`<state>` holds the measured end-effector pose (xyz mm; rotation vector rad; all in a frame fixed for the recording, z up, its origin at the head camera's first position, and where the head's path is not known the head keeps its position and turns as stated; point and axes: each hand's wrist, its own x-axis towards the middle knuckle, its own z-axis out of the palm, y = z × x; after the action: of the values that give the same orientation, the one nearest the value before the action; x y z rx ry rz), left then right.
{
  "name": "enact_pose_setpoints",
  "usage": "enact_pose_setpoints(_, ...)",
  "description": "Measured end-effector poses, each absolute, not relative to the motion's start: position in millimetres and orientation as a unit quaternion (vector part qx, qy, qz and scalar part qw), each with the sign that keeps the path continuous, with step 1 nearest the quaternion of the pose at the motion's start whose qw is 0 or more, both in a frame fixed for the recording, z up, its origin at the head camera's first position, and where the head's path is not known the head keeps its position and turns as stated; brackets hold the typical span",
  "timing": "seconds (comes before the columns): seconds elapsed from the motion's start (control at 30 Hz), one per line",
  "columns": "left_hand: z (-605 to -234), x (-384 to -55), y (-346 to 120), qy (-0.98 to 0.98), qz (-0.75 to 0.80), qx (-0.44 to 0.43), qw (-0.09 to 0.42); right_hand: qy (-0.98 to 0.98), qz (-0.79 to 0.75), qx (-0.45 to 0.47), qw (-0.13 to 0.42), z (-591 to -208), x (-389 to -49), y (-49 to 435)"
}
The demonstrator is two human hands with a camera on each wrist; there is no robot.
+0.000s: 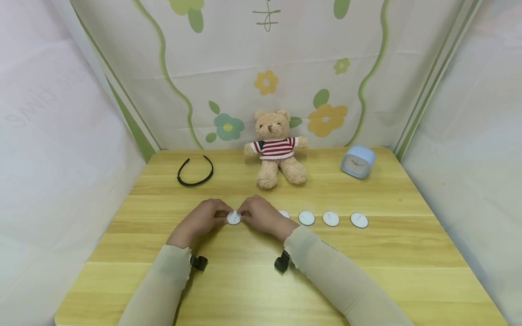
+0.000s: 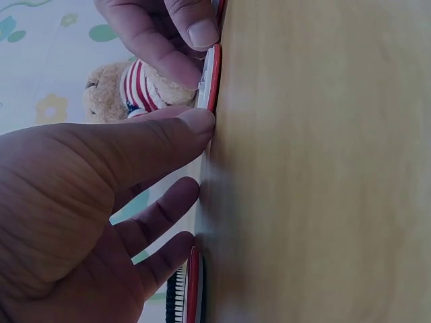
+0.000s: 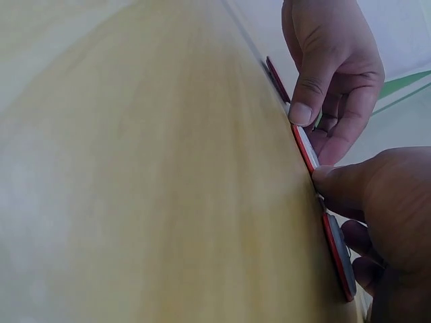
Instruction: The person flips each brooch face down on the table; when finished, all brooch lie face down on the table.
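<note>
In the head view, a small round white disc [image 1: 234,218] with a thin dark line on its face lies flat on the wooden table. My left hand [image 1: 201,219] pinches its left edge, and my right hand [image 1: 263,216] pinches the opposite edge. Seen from the side in the left wrist view, the disc [image 2: 212,79] has a red rim, with thumb tips against it. A second red-rimmed disc [image 2: 194,286] sits by the left hand's lower fingers, hidden in the head view. Beside my right hand's fingers, the right wrist view has another disc [image 3: 339,259].
Right of the hands runs a row of similar discs [image 1: 331,218], one partly covered by the right hand. Farther back are a black headband [image 1: 195,183], a teddy bear [image 1: 277,149] in a striped shirt and a blue clock [image 1: 358,161]. Fabric walls [image 1: 265,54] enclose the table.
</note>
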<state>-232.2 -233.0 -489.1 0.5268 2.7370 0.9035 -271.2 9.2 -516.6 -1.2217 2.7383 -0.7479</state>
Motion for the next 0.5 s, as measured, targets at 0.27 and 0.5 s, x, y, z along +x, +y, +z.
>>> enact_pose_setpoints(0.27,-485.8,-231.3,-248.6,0.930,0.313,0.161,0.105,0.886,-0.236,-0.398,0.018,-518.7,-271.6,9.3)
enact_pose_setpoints(0.5,-476.5,-221.0,-290.0,0.943,0.291,0.128,0.095,0.887,-0.235,-0.397,0.018,-516.6,-272.5,10.8)
